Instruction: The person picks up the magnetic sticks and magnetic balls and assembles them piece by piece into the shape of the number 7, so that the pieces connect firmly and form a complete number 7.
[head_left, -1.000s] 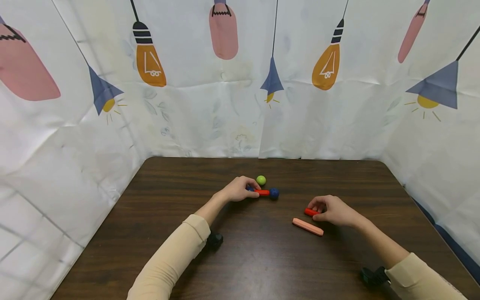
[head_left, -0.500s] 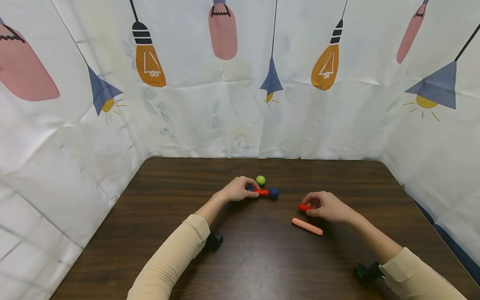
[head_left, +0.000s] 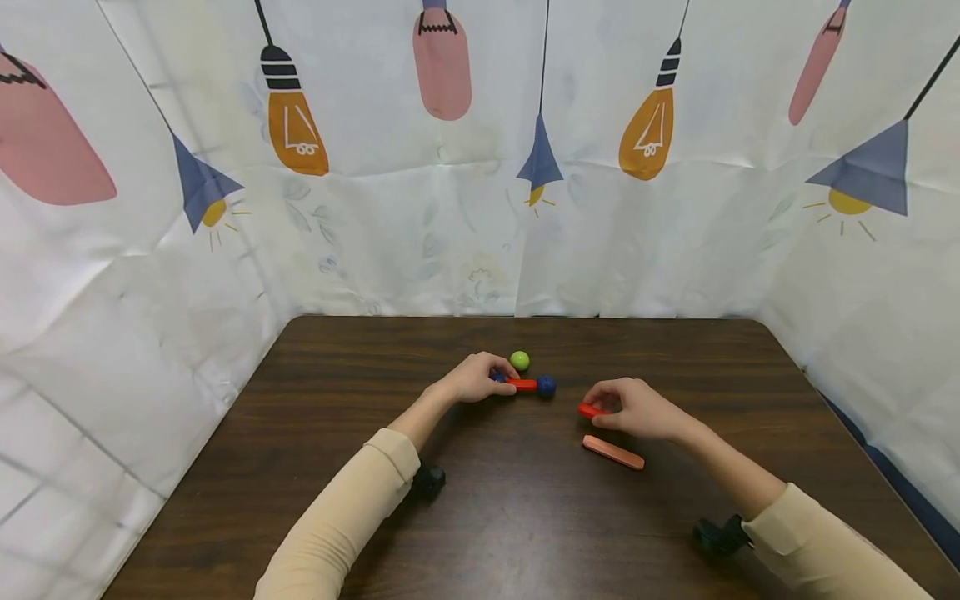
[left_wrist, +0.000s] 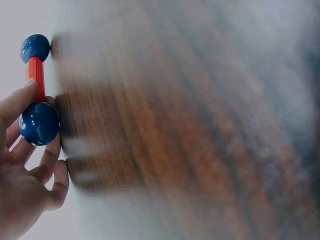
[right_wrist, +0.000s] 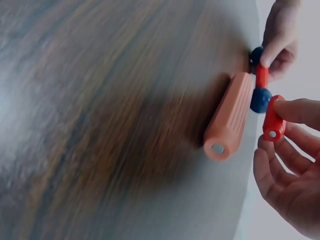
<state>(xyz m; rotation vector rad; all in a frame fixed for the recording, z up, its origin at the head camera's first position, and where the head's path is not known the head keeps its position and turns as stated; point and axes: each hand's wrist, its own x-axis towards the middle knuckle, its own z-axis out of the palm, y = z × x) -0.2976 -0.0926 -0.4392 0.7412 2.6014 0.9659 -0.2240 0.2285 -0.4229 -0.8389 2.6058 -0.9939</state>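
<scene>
My left hand (head_left: 472,379) pinches a red magnetic rod (head_left: 523,385) that has a blue ball at each end. In the left wrist view the thumb presses on the rod, between the near blue ball (left_wrist: 39,125) and the far blue ball (left_wrist: 35,48). A second red magnetic rod (right_wrist: 273,121), with a metal dot in its end, is held between the thumb and fingers of my right hand (head_left: 641,408). This rod points toward the right-hand blue ball (head_left: 546,387), with a gap between them in the head view.
A longer salmon-coloured rod (head_left: 613,452) lies on the dark wooden table (head_left: 487,525), just in front of the right hand. Behind the left hand's fingers sits a green ball (head_left: 520,361). A patterned white curtain (head_left: 450,233) hangs around the table's back and sides.
My right hand has carried its red rod leftward and slightly away from me, nearer the blue ball. The left hand and its rod have stayed in place.
</scene>
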